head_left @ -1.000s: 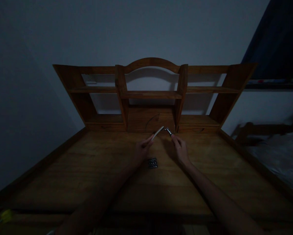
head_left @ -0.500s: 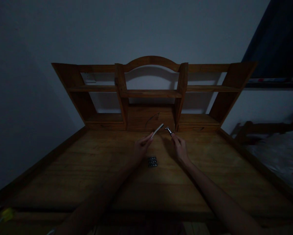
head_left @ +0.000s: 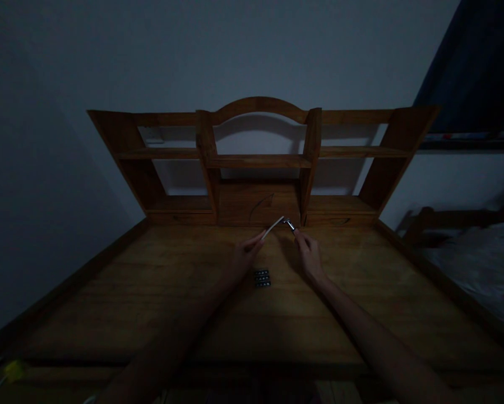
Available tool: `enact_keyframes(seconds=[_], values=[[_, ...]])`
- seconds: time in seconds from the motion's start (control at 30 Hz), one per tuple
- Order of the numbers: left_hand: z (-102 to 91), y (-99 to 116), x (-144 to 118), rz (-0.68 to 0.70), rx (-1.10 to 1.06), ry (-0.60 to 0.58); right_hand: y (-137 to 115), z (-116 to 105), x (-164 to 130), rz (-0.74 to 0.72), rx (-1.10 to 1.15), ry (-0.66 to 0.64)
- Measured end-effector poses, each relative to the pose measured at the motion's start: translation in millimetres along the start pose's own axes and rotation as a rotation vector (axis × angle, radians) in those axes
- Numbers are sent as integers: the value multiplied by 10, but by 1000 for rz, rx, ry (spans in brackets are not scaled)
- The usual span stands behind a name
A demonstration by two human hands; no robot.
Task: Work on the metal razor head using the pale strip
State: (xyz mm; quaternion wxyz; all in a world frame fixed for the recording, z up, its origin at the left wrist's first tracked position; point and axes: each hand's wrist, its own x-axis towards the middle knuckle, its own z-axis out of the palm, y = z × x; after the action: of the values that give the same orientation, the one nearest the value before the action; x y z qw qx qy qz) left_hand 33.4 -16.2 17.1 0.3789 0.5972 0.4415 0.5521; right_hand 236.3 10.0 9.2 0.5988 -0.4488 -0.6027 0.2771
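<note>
My left hand [head_left: 244, 253] is closed round the handle of a slim white toothbrush [head_left: 272, 227], its dark-bristled end pointing up and to the right. In my right hand [head_left: 309, 253] is a razor [head_left: 291, 225] with a shiny metal neck, its head turned left. The brush tip meets or nearly meets the razor head; in this dim light I cannot tell if they touch. On the desk just below and between my hands lie small black strips with shiny marks [head_left: 262, 278], stacked in a short row, resembling razor cartridges.
Both hands are above a wooden desk [head_left: 151, 292]. A wooden shelf unit [head_left: 260, 161] runs along its back, against the wall. At the right, beyond the raised desk edge, is a pale rumpled cover [head_left: 482, 264]. A yellow object [head_left: 14, 370] is at lower left.
The toothbrush has moved slightly right and down, and its tip has come up to the razor head. My right hand and the black strips have hardly moved.
</note>
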Motion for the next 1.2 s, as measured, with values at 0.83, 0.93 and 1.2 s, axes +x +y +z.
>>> enact_keyframes(seconds=[0.83, 0.93, 1.2], values=[[-5, -85, 12, -85, -11, -53, -22, -1, -41, -63, -250, 9], [1, -71, 2, -66, -12, -11, -68, 6, -61, -86, -217, 11], [-6, 6, -23, -56, 30, 2, -91, 15, -74, -72, -278, -32]])
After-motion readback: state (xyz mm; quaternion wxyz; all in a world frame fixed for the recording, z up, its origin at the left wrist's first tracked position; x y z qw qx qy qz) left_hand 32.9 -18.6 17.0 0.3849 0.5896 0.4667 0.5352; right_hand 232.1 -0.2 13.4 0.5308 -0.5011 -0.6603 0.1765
